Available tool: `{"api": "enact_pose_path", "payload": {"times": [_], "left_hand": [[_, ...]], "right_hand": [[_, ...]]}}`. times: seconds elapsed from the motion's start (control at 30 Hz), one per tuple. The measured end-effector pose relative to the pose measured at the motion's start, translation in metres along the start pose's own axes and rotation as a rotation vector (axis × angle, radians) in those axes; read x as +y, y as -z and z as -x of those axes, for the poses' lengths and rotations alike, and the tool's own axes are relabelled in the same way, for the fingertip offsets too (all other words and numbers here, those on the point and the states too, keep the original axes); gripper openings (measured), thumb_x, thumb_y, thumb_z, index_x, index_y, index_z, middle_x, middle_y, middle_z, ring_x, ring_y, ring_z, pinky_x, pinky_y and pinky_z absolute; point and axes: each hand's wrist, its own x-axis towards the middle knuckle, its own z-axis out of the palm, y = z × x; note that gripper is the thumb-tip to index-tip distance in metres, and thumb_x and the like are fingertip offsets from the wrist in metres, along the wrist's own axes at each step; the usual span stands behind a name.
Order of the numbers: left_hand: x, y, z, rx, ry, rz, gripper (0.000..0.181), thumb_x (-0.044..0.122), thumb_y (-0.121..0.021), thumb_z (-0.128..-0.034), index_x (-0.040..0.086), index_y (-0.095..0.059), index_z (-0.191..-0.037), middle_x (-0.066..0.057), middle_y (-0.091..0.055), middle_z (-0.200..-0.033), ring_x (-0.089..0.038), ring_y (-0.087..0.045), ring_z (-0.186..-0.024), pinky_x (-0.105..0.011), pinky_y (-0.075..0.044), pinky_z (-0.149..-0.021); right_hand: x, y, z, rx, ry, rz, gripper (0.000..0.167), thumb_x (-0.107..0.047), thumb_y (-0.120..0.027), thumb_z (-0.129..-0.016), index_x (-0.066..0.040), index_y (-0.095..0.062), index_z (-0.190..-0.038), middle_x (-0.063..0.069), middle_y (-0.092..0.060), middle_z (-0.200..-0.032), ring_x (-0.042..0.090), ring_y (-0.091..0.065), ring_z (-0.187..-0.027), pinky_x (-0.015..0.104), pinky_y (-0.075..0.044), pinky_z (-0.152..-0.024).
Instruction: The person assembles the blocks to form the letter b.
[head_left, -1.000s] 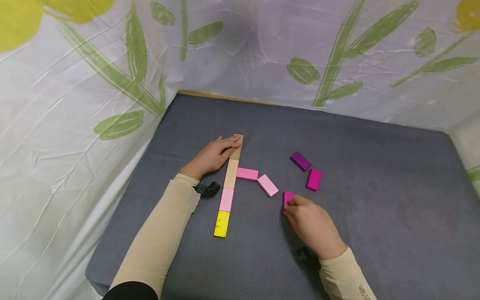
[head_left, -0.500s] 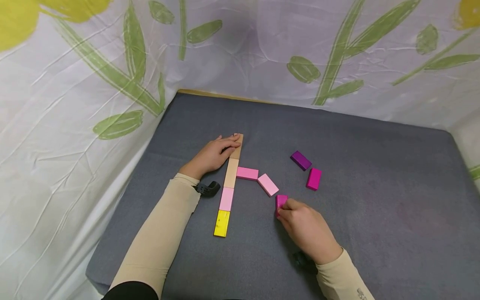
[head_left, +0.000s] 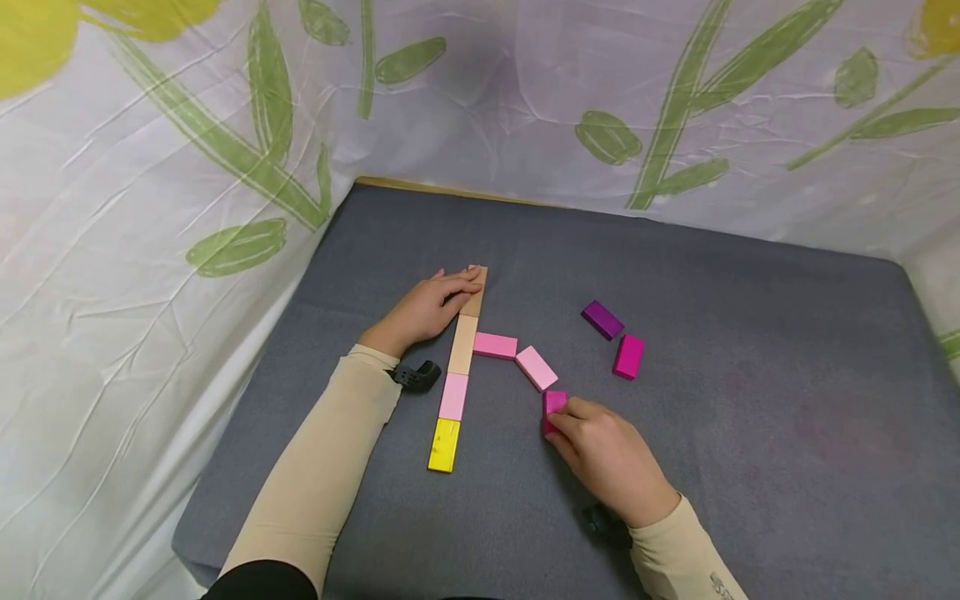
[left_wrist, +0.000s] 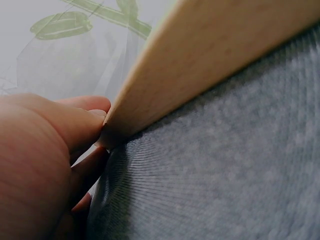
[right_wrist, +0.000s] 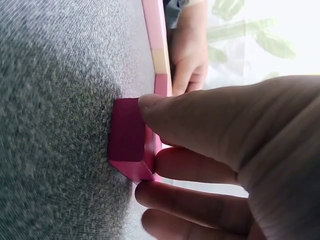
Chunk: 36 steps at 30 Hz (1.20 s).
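Note:
My left hand (head_left: pixel 430 310) rests on the tan block (head_left: pixel 473 302) at the far end of a straight row; its thumb and fingertips touch that block's edge in the left wrist view. A peach block (head_left: pixel 462 345), a light pink block (head_left: pixel 453 397) and a yellow block (head_left: pixel 444 446) follow towards me. From the peach block's right side juts a pink block (head_left: pixel 495 346), then a slanted pale pink block (head_left: pixel 536 367). My right hand (head_left: pixel 609 460) pinches a magenta block (right_wrist: pixel 127 131) between thumb and fingers, low on the cloth, close to the slanted block's near corner.
A purple block (head_left: pixel 602 320) and another magenta block (head_left: pixel 628 357) lie right of the rows. Grey cloth (head_left: pixel 787 375) covers the table. A white curtain with painted green leaves (head_left: pixel 609 138) hangs behind and at the left.
My right hand has slid the magenta block leftward, up close to the slanted pale pink block. The left hand has stayed where it was.

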Motion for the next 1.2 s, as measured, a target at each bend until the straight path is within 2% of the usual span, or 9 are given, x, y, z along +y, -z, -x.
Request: {"api": "enact_pose_path", "payload": {"times": [0.73,1.2], "left_hand": [[-0.0010,-0.0004,-0.0009,0.002,0.005,0.004,0.038,0.018,-0.055,-0.1111,0.009,-0.062,-0.148,0.001,-0.043,-0.165,-0.016,-0.039,-0.154,-0.036,-0.013,-0.134],[0.0005,0.0004,-0.0001,-0.001,0.010,0.004,0.038,0.018,-0.055,-0.1113,0.009,-0.062,-0.148,0.002,-0.043,-0.165,-0.016,-0.038,-0.154,-0.036,-0.013,-0.134]], "right_hand": [[-0.0012,-0.0020,0.0002,0.000,-0.009,-0.016,0.024,-0.005,-0.093,-0.079,-0.003,-0.080,-0.099,0.001,-0.063,-0.083,0.012,-0.055,-0.070,0.032,-0.057,-0.062],[0.0002,-0.0027,0.0005,0.004,-0.014,-0.032,0.022,-0.006,-0.092,-0.080,-0.006,-0.079,-0.098,-0.002,-0.063,-0.084,0.011,-0.055,-0.071,0.033,-0.057,-0.062]]}}
